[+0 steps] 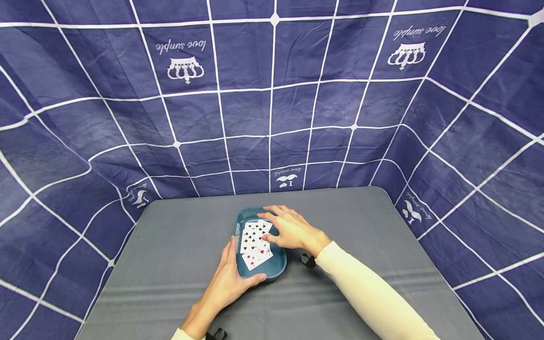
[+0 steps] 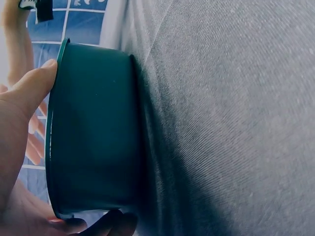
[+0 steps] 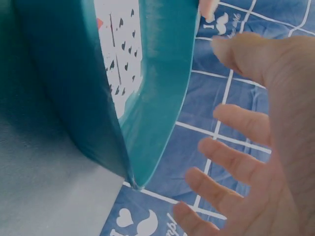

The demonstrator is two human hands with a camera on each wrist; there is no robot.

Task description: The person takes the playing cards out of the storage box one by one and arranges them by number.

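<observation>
A dark teal plastic tub (image 1: 280, 268) with rounded corners stands on the grey surface. Inside lie several overlapping playing cards (image 1: 251, 241), face up; spades show on most, red pips on those at the near end. My left hand (image 1: 229, 279) grips the tub's near left corner, thumb over the near rim and fingers along the left side. In the left wrist view that thumb (image 2: 37, 83) presses at the rim. Above the tub's right half hovers my right hand (image 1: 293, 230), fingers spread and apart from the cards. The right wrist view shows its fingers (image 3: 236, 160) loosely bent, holding nothing.
A grey cloth-covered table (image 1: 187, 236) spreads around the tub. Blue cloth (image 1: 246, 113) with white grid lines hangs behind it and at both sides. Dark wrist straps (image 1: 308, 260) show near each wrist.
</observation>
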